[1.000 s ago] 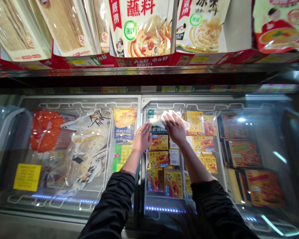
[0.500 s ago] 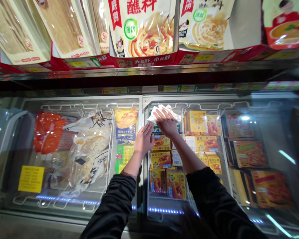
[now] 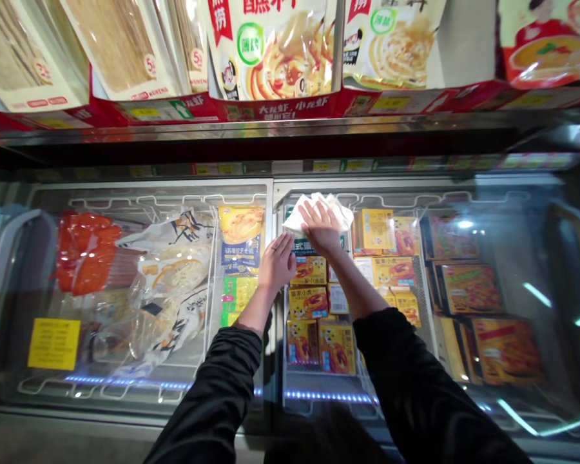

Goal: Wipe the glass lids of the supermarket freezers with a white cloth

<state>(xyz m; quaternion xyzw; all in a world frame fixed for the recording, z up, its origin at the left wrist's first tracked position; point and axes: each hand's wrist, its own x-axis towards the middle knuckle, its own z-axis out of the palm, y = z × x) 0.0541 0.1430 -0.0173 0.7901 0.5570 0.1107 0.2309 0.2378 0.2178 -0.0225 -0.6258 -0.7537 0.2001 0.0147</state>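
Note:
My right hand presses a crumpled white cloth flat against the glass lid of a chest freezer, near its far edge. Its fingers are spread over the cloth. My left hand lies flat and open on the glass just to the left, next to the metal frame strip between the two lids. Both arms wear black sleeves. Under the glass below my hands lie yellow boxes of frozen food.
The left freezer lid covers orange packs, clear bags and a yellow label. More orange boxes lie at the right. A shelf overhead carries sauce pouches and noodle packs.
My right hand has slid the cloth to the left and further away across the glass. My left hand has stayed almost in place.

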